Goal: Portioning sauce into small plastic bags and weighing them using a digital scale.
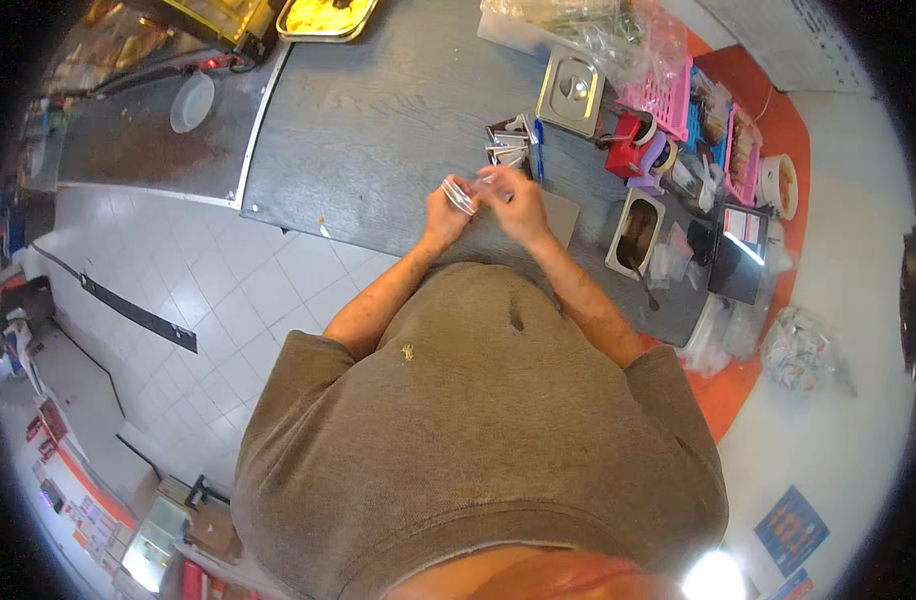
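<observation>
In front of my belly, over the near edge of the grey wood-grain table (353, 135), both hands meet at a small piece of clear plastic (459, 196), seemingly a little bag. My left hand (444, 216) is closed around it, with folded shiny plastic standing out above the fingers. The fingers of my right hand (522, 210) pinch its other side and look slightly blurred. Just beyond them lies a small pile of dark-and-white packets (510, 142), next to a blue pen (539, 150). A thin grey sheet or board (561, 216) lies partly under my right forearm.
Right of my hands stand a lidded steel pan (570, 90), a red tape dispenser (627, 146), pink baskets (743, 154) and a steel container of dark sauce (638, 229) with a spoon. A dark tablet (737, 255) lies farther right. A yellow-filled tray (327, 16) sits at the far edge.
</observation>
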A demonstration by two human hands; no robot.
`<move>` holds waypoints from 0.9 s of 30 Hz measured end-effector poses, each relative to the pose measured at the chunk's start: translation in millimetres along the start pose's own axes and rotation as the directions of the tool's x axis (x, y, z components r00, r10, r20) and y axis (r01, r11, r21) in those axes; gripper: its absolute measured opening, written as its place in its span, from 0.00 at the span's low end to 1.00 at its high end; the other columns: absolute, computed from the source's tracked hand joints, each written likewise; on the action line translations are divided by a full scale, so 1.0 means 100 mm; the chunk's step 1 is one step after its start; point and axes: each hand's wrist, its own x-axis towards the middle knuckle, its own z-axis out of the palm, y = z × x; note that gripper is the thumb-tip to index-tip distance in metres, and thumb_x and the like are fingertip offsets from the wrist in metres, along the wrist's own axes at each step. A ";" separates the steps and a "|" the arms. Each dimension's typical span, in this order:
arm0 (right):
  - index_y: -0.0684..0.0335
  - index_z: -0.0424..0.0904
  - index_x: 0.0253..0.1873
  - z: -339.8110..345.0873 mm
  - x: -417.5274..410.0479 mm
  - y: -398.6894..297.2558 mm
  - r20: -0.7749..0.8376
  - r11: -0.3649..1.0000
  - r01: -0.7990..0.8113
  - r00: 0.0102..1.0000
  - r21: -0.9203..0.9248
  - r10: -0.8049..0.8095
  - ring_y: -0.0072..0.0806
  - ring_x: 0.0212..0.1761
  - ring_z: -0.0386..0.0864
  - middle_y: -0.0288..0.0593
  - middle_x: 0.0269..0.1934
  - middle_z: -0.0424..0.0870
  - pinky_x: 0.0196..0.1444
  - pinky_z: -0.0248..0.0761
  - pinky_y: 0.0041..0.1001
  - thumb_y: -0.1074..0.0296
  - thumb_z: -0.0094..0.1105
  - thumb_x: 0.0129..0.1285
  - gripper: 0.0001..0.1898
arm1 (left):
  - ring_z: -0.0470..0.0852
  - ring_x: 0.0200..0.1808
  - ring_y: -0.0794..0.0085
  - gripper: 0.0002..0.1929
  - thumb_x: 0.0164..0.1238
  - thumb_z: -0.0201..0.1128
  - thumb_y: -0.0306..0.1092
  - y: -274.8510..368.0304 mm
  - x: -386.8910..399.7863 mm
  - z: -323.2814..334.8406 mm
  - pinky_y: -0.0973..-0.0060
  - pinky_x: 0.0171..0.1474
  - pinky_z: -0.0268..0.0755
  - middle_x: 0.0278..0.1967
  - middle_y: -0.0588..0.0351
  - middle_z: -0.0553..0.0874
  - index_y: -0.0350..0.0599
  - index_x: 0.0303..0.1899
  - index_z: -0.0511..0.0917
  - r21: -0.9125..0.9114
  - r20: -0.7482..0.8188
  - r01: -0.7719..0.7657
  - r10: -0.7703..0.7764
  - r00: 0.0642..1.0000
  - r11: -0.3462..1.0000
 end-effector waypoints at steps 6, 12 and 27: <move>0.59 0.83 0.44 -0.42 0.03 0.73 0.015 0.674 0.076 0.995 -0.735 -0.095 0.38 0.48 0.76 0.41 0.41 0.86 0.59 0.65 0.37 0.65 0.66 0.56 0.11 | 0.78 0.31 0.74 0.19 0.49 0.77 0.38 -0.08 -0.20 -0.06 0.73 0.37 0.73 0.28 0.59 0.81 0.43 0.38 0.76 0.165 0.023 0.080 -0.085 0.996 0.983; 0.63 0.82 0.38 -0.19 -0.10 0.68 0.133 0.950 -0.084 0.983 -0.300 0.129 0.34 0.30 0.85 0.47 0.33 0.86 0.34 0.76 0.29 0.70 0.63 0.58 0.05 | 0.80 0.46 0.60 0.32 0.46 0.79 0.44 -0.04 -0.27 0.00 0.66 0.51 0.74 0.47 0.48 0.80 0.43 0.54 0.77 0.368 0.065 -0.282 0.278 0.958 0.886; 0.68 0.84 0.40 0.15 -0.35 0.47 0.161 0.949 -0.227 0.951 -0.220 0.265 0.23 0.33 0.84 0.44 0.30 0.87 0.36 0.75 0.23 0.68 0.70 0.55 0.11 | 0.77 0.48 0.57 0.19 0.47 0.71 0.42 -0.26 -0.32 0.23 0.62 0.50 0.65 0.43 0.56 0.82 0.47 0.41 0.80 0.610 0.073 -0.327 0.360 0.930 0.722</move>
